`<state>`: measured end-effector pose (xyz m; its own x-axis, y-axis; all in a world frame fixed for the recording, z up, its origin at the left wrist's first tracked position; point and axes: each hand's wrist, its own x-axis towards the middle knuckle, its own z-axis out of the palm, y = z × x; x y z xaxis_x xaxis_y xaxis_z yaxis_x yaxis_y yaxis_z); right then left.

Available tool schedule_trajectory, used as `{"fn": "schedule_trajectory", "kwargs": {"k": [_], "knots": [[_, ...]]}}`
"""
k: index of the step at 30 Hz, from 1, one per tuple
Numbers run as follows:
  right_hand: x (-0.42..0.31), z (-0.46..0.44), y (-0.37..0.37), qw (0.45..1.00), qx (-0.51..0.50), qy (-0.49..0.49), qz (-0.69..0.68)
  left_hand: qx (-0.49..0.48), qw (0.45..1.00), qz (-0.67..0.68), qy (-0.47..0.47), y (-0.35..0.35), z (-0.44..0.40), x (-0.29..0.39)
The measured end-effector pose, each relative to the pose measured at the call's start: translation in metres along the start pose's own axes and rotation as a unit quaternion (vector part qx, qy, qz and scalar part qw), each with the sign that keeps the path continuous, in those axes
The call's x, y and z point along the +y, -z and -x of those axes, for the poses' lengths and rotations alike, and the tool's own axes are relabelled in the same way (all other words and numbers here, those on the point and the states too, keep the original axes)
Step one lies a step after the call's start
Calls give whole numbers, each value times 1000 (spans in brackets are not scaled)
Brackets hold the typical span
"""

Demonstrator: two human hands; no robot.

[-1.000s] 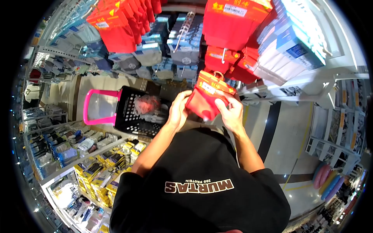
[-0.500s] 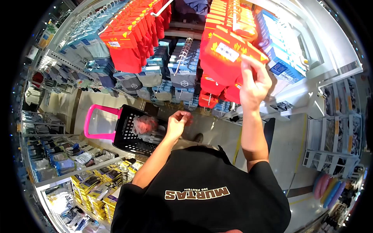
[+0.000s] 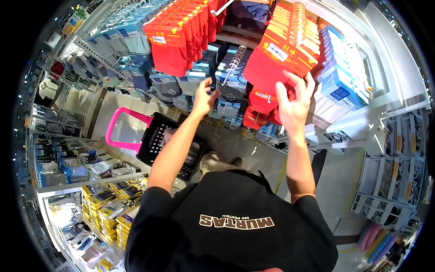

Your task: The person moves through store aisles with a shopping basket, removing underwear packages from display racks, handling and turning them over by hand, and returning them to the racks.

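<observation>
Red packs of socks or underwear with printed red cards (image 3: 276, 54) hang on a metal peg hook at the upper right. Just below the front pack is my right hand (image 3: 297, 97), fingers spread and bent, with the fingertips at or close to its lower edge; I cannot tell if they touch. My left hand (image 3: 206, 97) is raised in front of the grey packs with blue cards (image 3: 231, 84), its thumb and fingers apart and nothing visible in it. A second row of red packs (image 3: 167, 45) hangs further left.
A black shopping basket (image 3: 156, 136) with a pink handle (image 3: 108, 131) stands on the floor at the left, partly behind my left forearm. Blue-and-white packs (image 3: 342, 84) hang at the right. Yellow packages (image 3: 108, 208) fill a lower-left shelf. Colourful rings (image 3: 378, 242) lie lower right.
My right hand has let go of the front red pack, which now hangs flatter on its hook. My left hand has risen from beside the basket towards the hanging packs. The view has shifted slightly.
</observation>
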<state>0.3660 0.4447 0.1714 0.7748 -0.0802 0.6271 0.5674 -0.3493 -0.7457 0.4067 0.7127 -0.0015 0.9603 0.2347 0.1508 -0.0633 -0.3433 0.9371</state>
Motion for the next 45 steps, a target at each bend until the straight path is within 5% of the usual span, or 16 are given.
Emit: {"fn": "schedule_trajectory", "kwargs": {"k": [3, 7, 15, 26, 30, 33, 36, 38, 39, 42, 45], "knots": [[-22, 25, 1, 996, 16, 46, 80, 43, 962, -185, -198, -11, -32, -14], [-23, 66, 8, 996, -8, 42, 72, -57, 997, -20, -40, -16, -36, 1], [15, 122, 25, 989, -81, -74, 97, -63, 994, 67, 63, 10, -3, 22], [22, 128, 6, 962, -156, -192, -117, -120, 938, 315, 80, 39, 54, 40], [8, 118, -16, 951, -125, -178, -221, -160, 924, 335, 88, 17, 88, 67], [23, 116, -15, 914, -226, -259, -217, -162, 896, 384, 154, -1, 112, 73], [35, 124, -15, 931, -221, -213, -198, -153, 870, 411, 228, -4, 133, 68], [46, 136, -18, 917, -150, -272, -252, -167, 828, 461, 273, -4, 147, 70], [50, 141, -18, 906, -114, -300, -277, -209, 867, 379, 247, -4, 156, 48], [54, 143, -13, 870, -71, -362, -327, -276, 833, 379, 293, 5, 166, 52], [53, 151, -10, 929, -138, -259, -228, -242, 850, 379, 275, 2, 164, 55]]}}
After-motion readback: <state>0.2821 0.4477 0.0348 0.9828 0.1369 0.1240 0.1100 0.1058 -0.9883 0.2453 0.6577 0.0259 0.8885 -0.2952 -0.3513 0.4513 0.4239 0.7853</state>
